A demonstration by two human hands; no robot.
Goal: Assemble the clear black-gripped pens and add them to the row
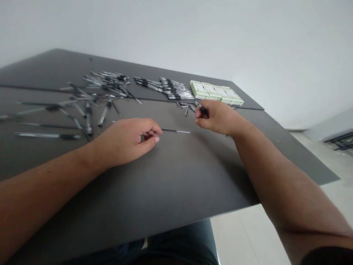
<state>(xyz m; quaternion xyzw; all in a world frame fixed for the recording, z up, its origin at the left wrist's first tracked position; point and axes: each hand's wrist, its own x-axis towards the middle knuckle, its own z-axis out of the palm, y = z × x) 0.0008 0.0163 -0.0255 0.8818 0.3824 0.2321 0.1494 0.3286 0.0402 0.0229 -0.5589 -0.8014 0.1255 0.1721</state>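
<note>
My right hand (216, 117) is closed around a clear pen barrel with a black grip (203, 110); part of it is hidden by the fingers. Low over the table, my left hand (132, 141) has its fingers curled toward the thumb, and what they hold, if anything, is hidden. A thin black-and-white pen refill (176, 130) sticks out past the left fingertips toward the right. I cannot tell whether it is gripped or lies behind the hand. Small loose pen parts (186, 106) lie just left of my right hand.
Loose pens and refills (88, 114) are scattered over the grey table (176, 176) at the left, with a heap of pens (107, 81) behind. Rows of pens (176, 88) lie beside pale green boxes (216, 92) at the back. A seam crosses the tabletop.
</note>
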